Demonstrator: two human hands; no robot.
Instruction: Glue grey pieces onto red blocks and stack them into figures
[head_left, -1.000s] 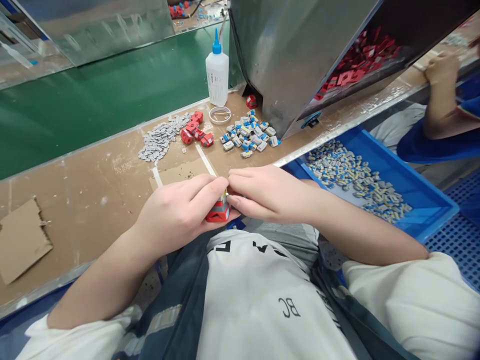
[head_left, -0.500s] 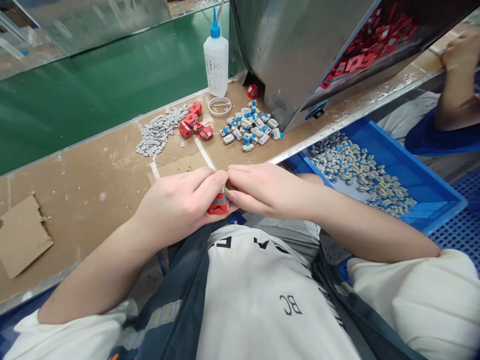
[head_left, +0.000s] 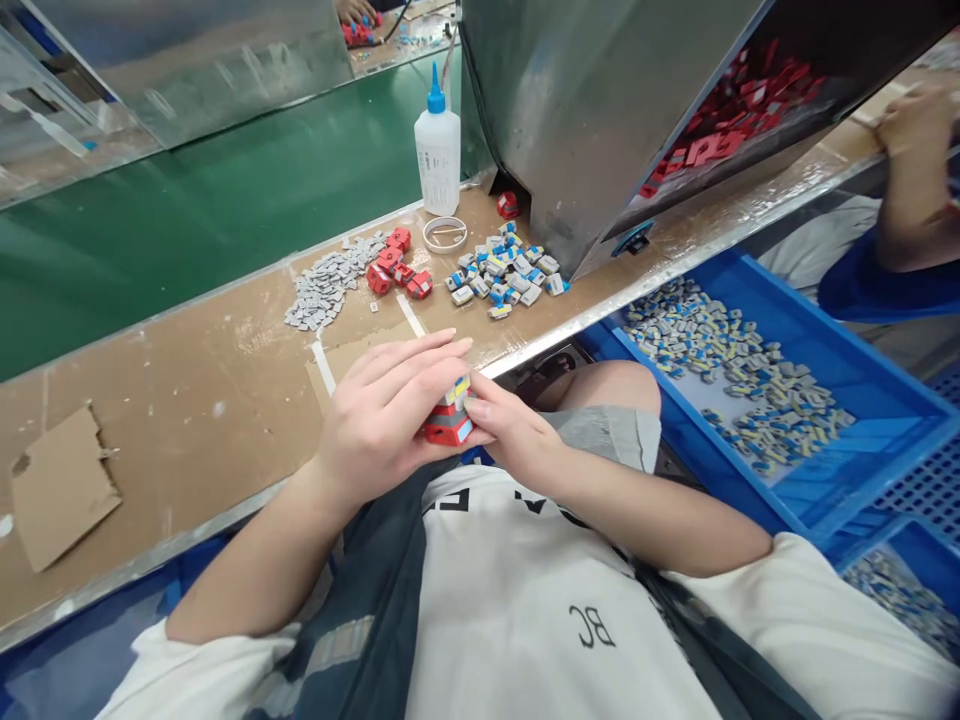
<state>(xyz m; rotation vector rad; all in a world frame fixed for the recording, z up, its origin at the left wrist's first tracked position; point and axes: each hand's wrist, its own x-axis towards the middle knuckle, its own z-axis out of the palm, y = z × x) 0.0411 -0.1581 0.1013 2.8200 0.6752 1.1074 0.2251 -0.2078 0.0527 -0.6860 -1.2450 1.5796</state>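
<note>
Both hands, left (head_left: 382, 420) and right (head_left: 510, 432), pinched a red part (head_left: 448, 428) above the lap, seemingly upright, its blue-yellow piece (head_left: 457, 390) on top, bench (head_left: 187, 400) and blue bin (head_left: 847, 370) beyond.

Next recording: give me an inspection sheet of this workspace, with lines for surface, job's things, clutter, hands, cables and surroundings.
Surface: brown bench, scuffed, with white tape strips.
Job's things: small red part with a grey, blue and yellow piece on top, held between both hands above the lap.
Clutter: pile of grey pieces; red parts; grey-blue pieces; tape ring; glue bottle; cardboard scrap.
Hands: left hand wraps the part; right hand pinches it from the right.
Cables: dark cable beside the hopper.
Surroundings: green conveyor belt; steel hopper holding red parts; blue bin of pieces; a co-worker's arm.
</note>
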